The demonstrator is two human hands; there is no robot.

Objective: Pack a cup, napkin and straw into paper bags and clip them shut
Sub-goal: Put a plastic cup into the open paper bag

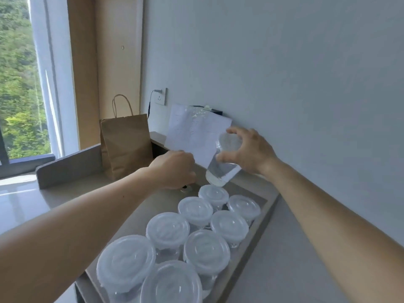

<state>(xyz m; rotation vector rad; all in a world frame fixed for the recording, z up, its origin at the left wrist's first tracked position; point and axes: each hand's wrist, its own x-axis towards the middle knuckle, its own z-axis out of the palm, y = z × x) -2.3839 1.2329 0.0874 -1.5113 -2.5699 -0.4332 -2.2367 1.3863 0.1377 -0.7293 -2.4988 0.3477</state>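
Cup (223, 169) packing is the step in hand: one clear, lidded cup is lifted and tilted just above the far end of the tray (253, 194), not yet in any bag.

Far left of the tray, the worktop (54, 200) lies open up to a raised grey ledge (70, 165). Beyond the tray and to its left, a brown paper bag (125, 145) stands upright with its handles up. I cannot tell whether its mouth is open.

Your left hand (175, 169) hovers just past the tray's far left corner, fingers curled under, at the lower edge of a white paper (192, 132) that leans on the wall. It may be a flat bag. The fingers are hidden, so I cannot tell whether the left grip pinches that paper or holds nothing.

Your right hand (251, 152) has its grip wrapped round the upper part of the cup, thumb on the near side and fingers over the lid.

Next, I judge, you need a bag mouth held open and the cup brought upright before it goes down, since there is liquid in the base.

Mind the edges. The other lidded cups (168, 230) stand packed close right under your load, and the wall runs tight along the tray's right side. The free room is to the tray's left.
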